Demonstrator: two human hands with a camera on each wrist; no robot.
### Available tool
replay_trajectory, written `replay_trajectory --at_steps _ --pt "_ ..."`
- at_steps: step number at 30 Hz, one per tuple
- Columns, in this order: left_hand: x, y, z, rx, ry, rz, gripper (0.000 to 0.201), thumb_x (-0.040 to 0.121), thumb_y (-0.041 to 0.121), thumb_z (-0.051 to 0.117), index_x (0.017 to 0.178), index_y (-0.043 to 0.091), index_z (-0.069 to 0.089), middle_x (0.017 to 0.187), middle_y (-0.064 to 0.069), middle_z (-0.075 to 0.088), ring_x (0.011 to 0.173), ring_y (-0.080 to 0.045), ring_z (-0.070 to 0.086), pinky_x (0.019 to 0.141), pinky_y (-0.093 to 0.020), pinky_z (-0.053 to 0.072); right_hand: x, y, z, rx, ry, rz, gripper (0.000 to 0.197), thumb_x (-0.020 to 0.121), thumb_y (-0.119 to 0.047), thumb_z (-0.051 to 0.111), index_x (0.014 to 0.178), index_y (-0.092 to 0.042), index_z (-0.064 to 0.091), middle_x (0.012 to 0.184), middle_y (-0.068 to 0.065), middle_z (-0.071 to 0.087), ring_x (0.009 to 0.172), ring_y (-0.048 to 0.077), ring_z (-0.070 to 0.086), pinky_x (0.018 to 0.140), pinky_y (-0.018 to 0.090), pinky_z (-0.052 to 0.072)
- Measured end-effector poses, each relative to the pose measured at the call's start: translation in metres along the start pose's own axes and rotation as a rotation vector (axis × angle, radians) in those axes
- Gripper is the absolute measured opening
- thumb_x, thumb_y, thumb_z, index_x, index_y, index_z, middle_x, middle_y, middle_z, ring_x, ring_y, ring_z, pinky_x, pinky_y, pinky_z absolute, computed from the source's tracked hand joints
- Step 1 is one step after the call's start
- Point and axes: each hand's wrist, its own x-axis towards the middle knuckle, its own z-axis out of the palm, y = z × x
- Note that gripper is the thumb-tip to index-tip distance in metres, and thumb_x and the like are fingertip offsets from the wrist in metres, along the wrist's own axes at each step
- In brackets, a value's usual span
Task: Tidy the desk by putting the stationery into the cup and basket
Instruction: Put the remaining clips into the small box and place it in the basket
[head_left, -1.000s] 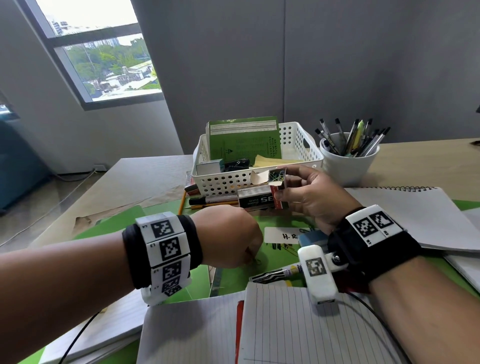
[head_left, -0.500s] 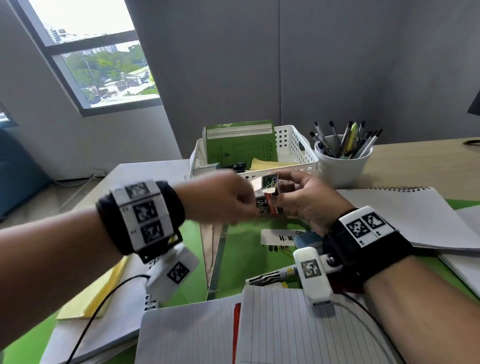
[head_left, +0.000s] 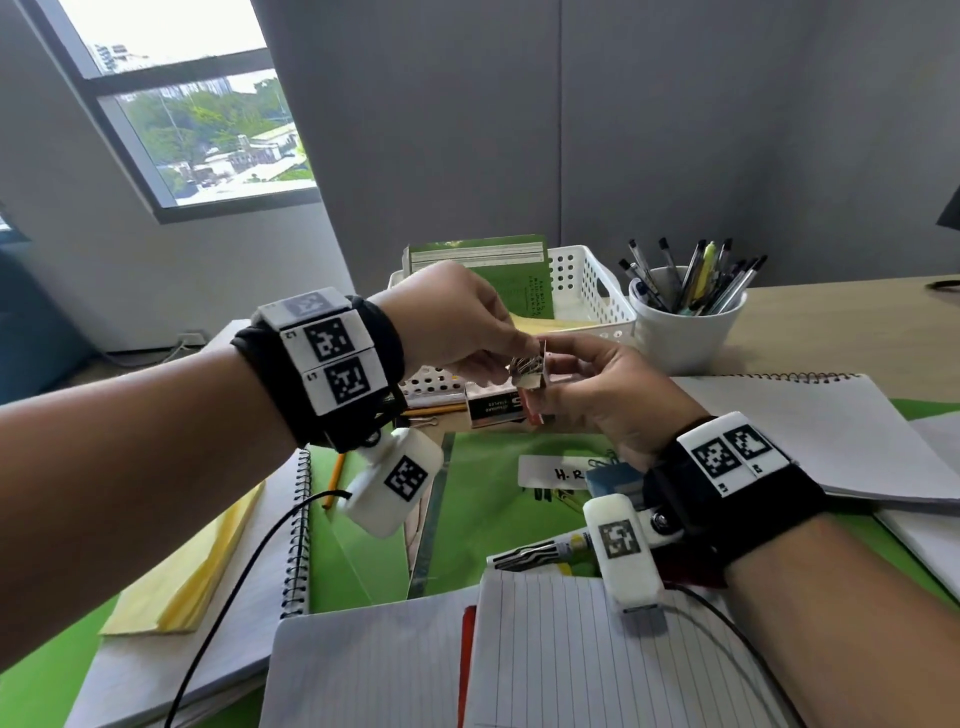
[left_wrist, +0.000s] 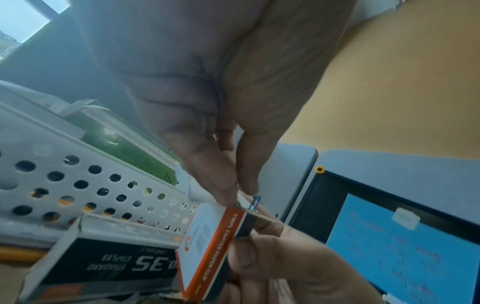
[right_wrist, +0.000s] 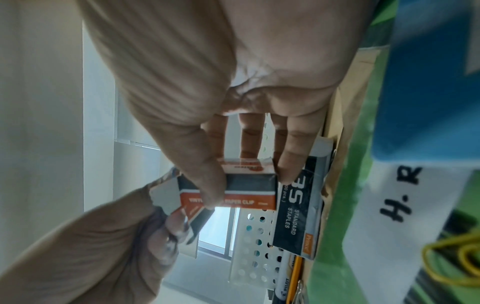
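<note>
My right hand grips a small orange, black and white paper clip box, held above the desk in front of the white basket. The box's top flap stands open, with clips showing inside. My left hand reaches in from the left, thumb and forefinger pinched on a blue paper clip at the box's open top. The wrist views show the same box, the left hand above it and the right hand round it. A white cup full of pens stands right of the basket.
A black staples box and a pencil lie just before the basket. A green folder with loose clips, a marker, a yellow pad and open notebooks cover the near desk.
My left hand rose from the green folder, where it was curled on the desk, up to the mouth of the box. The right hand kept the box in nearly the same place.
</note>
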Motion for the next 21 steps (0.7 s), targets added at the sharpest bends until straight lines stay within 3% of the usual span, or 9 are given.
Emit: replay_trajectory --at_steps 3,6,7,9,11,12,14,16,21 --pt "-0.003 -0.004 -0.005 -0.248 0.058 0.102 0.020 0.088 0.019 0.077 0.098 0.002 0.072 0.090 -0.014 0.078 0.076 -0.021 0.076 0.071 -0.031 0.064 0.001 -0.001 -0.004 0.018 0.060 -0.036 0.045 0.079 0.013 0.074 0.117 -0.011 0.071 0.108 0.015 0.074 0.090 0.029 0.071 0.079 0.045 0.061" --pt "-0.004 -0.020 -0.004 -0.448 0.122 0.167 0.015 0.092 0.018 0.072 0.097 0.004 0.069 0.082 -0.010 0.074 0.066 -0.017 0.070 0.059 -0.025 0.058 0.003 -0.005 -0.011 0.052 0.182 -0.091 0.044 0.081 0.012 0.071 0.117 -0.014 0.071 0.105 0.010 0.076 0.093 0.027 0.071 0.080 0.044 0.060" --pt "-0.004 -0.027 -0.001 -0.394 0.090 0.149 0.016 0.091 0.019 0.072 0.098 0.005 0.070 0.079 -0.007 0.073 0.064 -0.015 0.068 0.058 -0.025 0.057 0.004 -0.006 -0.014 0.066 0.224 -0.108 0.044 0.082 0.013 0.070 0.116 -0.015 0.071 0.103 0.010 0.076 0.094 0.028 0.071 0.078 0.044 0.060" --pt "-0.003 -0.040 0.012 -0.069 -0.136 0.113 0.017 0.092 0.020 0.072 0.108 0.014 0.074 0.086 -0.001 0.076 0.072 -0.013 0.071 0.064 -0.024 0.058 0.005 -0.008 -0.017 0.066 0.284 -0.143 0.043 0.082 0.012 0.070 0.116 -0.015 0.073 0.103 0.010 0.076 0.094 0.028 0.072 0.077 0.043 0.060" --pt "-0.003 -0.046 0.029 0.402 -0.415 0.178 0.040 0.093 0.021 0.073 0.130 0.032 0.067 0.105 0.010 0.075 0.091 -0.011 0.072 0.080 -0.025 0.059 0.005 -0.009 -0.017 0.060 0.320 -0.170 0.044 0.081 0.012 0.071 0.118 -0.013 0.072 0.106 0.015 0.076 0.095 0.030 0.072 0.080 0.046 0.061" --pt "-0.002 -0.046 0.039 0.584 -0.473 0.239 0.054 0.092 0.025 0.075 0.141 0.039 0.058 0.113 0.013 0.070 0.097 -0.010 0.070 0.088 -0.026 0.056 0.005 -0.009 -0.016 0.065 0.328 -0.173 0.045 0.081 0.012 0.071 0.120 -0.012 0.071 0.110 0.018 0.074 0.097 0.032 0.072 0.082 0.049 0.061" --pt "0.001 -0.041 0.057 0.735 -0.451 0.345 0.077 0.089 0.033 0.078 0.154 0.044 0.038 0.124 0.011 0.061 0.101 -0.011 0.063 0.094 -0.028 0.052 0.005 -0.008 -0.017 0.079 0.322 -0.162 0.047 0.081 0.012 0.071 0.122 -0.011 0.071 0.114 0.021 0.072 0.102 0.038 0.071 0.085 0.056 0.060" --pt "0.006 -0.037 0.073 0.763 -0.427 0.392 0.083 0.089 0.038 0.077 0.157 0.045 0.030 0.128 0.007 0.055 0.101 -0.012 0.057 0.094 -0.029 0.050 0.006 -0.007 -0.018 0.084 0.310 -0.141 0.047 0.081 0.011 0.072 0.121 -0.013 0.071 0.114 0.020 0.072 0.109 0.045 0.068 0.085 0.062 0.058" --pt "0.020 -0.038 0.091 0.855 -0.457 0.466 0.041 0.091 0.038 0.069 0.132 0.037 0.066 0.127 0.002 0.063 0.113 -0.022 0.058 0.099 -0.039 0.052 0.007 -0.005 -0.019 0.068 0.306 -0.129 0.046 0.080 0.011 0.074 0.119 -0.012 0.072 0.102 0.012 0.074 0.102 0.037 0.070 0.083 0.056 0.060"
